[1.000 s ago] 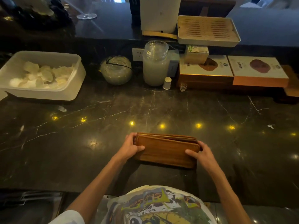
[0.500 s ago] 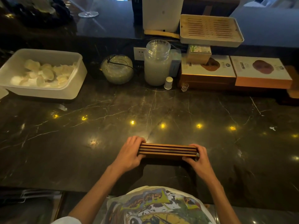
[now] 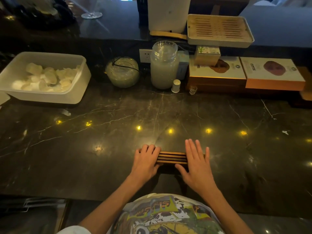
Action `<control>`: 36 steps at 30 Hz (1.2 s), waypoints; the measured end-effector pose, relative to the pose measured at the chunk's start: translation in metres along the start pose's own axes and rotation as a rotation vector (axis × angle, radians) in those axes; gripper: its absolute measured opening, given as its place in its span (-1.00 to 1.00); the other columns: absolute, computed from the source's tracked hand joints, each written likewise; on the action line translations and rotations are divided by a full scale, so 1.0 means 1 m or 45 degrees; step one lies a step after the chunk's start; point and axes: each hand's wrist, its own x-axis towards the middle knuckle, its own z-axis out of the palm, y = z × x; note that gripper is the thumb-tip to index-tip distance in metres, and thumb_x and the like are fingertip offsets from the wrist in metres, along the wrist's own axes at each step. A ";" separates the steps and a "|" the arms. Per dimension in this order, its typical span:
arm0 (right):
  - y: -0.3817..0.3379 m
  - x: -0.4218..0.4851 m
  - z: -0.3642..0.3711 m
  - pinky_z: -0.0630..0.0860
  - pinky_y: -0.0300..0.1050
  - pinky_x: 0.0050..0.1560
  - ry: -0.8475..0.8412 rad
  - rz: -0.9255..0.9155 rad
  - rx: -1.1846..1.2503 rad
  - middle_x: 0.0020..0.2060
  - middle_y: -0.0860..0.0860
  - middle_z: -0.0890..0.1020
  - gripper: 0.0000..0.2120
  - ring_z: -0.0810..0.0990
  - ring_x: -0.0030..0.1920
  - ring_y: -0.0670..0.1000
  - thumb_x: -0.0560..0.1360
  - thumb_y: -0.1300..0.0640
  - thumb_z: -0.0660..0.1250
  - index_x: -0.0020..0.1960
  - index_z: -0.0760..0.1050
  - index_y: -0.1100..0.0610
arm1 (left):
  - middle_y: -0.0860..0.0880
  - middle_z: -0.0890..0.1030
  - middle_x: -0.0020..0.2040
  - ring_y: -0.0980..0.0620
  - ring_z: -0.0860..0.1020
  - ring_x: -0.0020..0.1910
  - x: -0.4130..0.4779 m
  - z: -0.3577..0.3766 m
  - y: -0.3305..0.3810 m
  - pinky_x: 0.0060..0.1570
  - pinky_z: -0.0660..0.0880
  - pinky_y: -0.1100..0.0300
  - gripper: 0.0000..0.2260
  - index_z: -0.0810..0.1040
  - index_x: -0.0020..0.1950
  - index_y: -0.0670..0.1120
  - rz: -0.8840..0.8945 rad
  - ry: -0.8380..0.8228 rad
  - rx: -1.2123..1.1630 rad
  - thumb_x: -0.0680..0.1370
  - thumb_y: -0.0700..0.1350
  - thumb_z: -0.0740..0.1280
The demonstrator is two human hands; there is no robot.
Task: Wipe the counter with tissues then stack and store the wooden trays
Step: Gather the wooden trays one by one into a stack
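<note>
Several thin wooden trays (image 3: 172,157) stand together on their long edge on the dark marble counter (image 3: 81,157), close to its near edge. My left hand (image 3: 146,162) curls its fingers over the left end of the stack and grips it. My right hand (image 3: 196,164) lies flat over the right end, fingers straight and spread past the stack, thumb on the near side. Both hands hide the ends of the trays. No tissue is in view.
At the back left sits a white plastic tub (image 3: 50,97) of pale pieces. Along the back are a round glass bowl (image 3: 122,72), a tall glass jar (image 3: 164,68), a small white bottle (image 3: 176,86), flat boxes (image 3: 271,73) and a slatted tray (image 3: 219,31) on the upper ledge.
The stack was tipped up from a slant onto its edge. My right hand has let go of the right end and now lies flat over it; my left hand has slid further over the left end.
</note>
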 end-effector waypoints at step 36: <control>0.059 0.030 0.034 0.45 -0.27 -0.20 -0.321 0.869 1.217 -0.05 -0.01 0.61 -0.58 0.57 -0.10 -0.11 0.50 -0.01 0.42 0.26 0.52 0.18 | -0.08 0.46 0.16 -0.03 0.48 0.15 0.017 0.035 -0.040 0.24 0.42 0.06 -0.66 0.47 0.29 -0.14 -0.852 -0.325 -1.083 0.59 0.02 0.28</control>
